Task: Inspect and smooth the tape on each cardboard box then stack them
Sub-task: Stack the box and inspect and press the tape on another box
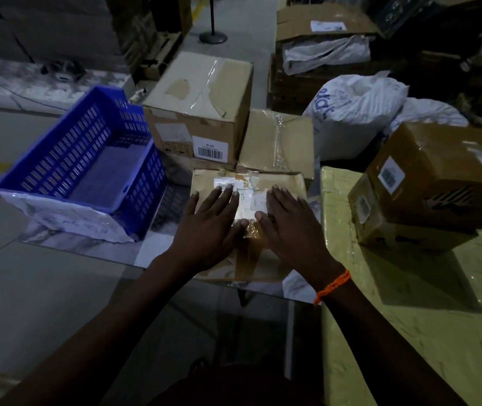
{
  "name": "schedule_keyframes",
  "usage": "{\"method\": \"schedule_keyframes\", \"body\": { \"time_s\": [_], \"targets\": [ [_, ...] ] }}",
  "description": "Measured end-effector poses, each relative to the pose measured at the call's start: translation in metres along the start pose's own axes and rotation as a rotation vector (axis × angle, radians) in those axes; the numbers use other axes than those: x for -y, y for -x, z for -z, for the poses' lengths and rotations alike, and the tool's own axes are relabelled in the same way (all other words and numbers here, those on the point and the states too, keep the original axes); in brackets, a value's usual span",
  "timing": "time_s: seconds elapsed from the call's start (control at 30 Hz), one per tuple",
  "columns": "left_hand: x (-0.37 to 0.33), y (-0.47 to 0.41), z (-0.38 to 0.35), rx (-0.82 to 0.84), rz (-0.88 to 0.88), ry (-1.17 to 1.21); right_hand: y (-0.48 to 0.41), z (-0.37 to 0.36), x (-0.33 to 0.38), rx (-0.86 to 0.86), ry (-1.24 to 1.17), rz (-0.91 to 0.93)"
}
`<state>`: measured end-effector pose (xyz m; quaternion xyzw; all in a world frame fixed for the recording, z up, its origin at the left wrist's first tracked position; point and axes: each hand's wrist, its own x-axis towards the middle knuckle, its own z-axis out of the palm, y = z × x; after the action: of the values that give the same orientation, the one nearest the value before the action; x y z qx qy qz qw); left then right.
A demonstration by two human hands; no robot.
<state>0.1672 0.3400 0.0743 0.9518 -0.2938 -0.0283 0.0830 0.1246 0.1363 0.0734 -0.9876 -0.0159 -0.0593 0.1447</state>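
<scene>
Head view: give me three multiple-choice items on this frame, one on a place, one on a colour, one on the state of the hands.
1. Where is the blue slotted plastic crate relative to the flat taped cardboard box under the hands?
A) to its left
B) on top of it
C) to its right

2. What colour is the braided wristband on the right wrist?
A) green
B) orange
C) white

3. How are the left hand and right hand placed?
A) gripping the box's sides
B) flat on its top, fingers straight
C) raised clear of it

Answers: 1 A, the crate stands left of the box; 2 B, the band shows orange; 3 B, both palms lie on the top, either side of the shiny tape strip.
</scene>
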Motion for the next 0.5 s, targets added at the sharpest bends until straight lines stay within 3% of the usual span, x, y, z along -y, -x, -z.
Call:
{"method": "schedule_keyframes", "body": {
  "time_s": [0.17, 0.5],
  "targets": [
    [-0.003, 0.028, -0.007, -0.150, -0.131, 0.010, 0.032, -0.008, -0.002, -0.066, -0.062, 0.143],
    [0.002, 0.044, -0.027, -0.160, -0.141, 0.027, 0.053, -0.016, -0.003, -0.159, -0.026, 0.179]
  ]
}}
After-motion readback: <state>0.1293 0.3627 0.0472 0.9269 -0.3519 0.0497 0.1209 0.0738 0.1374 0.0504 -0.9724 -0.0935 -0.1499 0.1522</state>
